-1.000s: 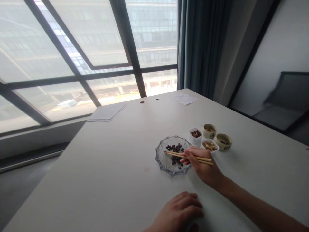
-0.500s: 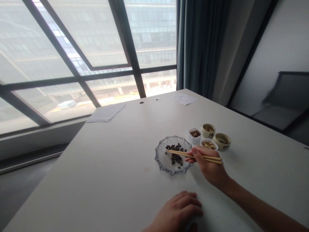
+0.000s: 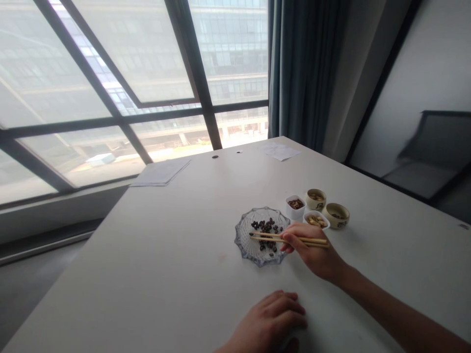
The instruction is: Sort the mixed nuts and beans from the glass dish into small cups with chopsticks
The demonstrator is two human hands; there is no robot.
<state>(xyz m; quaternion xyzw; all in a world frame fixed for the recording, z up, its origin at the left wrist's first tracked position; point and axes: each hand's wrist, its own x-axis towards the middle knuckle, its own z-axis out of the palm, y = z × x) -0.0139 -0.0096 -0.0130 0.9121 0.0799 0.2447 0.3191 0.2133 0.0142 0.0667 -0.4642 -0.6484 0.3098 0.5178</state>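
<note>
Our right hand point(image 3: 312, 252) is nearer, its fingers point(image 3: 292, 239) closed on 2 chopsticks point(image 3: 294, 240). Their long axis points left from the fingers to dark beans point(image 3: 265, 234) on a glass plate point(image 3: 245, 245); we can't quite tell whether the tips hold one. Our left hand point(image 3: 270, 314) lies empty on the table point(image 3: 147, 260), farther back.

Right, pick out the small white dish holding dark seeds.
The small square white dish, just left of the rounded white dish, which holds pale nuts instead.
</note>
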